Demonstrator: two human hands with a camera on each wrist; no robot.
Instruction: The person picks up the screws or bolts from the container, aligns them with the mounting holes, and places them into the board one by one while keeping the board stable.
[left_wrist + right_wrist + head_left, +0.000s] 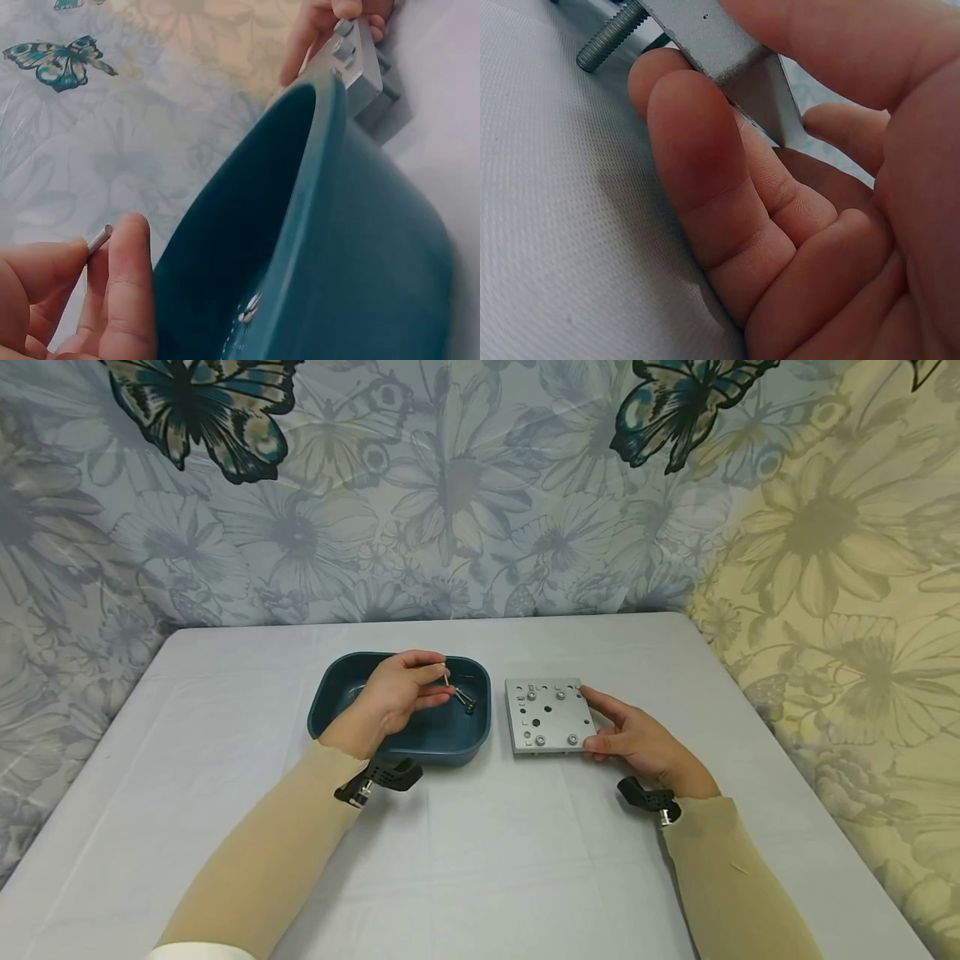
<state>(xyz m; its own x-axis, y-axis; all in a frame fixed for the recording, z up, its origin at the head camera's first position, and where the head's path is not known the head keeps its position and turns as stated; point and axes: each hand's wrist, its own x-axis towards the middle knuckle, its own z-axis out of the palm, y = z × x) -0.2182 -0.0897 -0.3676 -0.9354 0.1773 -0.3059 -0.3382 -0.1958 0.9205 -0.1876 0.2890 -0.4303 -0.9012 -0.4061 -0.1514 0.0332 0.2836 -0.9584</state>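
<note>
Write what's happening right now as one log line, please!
left fingers: pinch small metal pin over blue tray | right fingers: grip metal plate at its edge | tray: loose metal pieces inside

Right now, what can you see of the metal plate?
The plate is a squarish, silvery-grey slab, metallic in look, its upper face dotted with holes and several bolt heads. A threaded shank juts from its underside. It sits about level, to the right of the tray and apart from it. The right hand grips its right side, thumb by the near corner.
</note>
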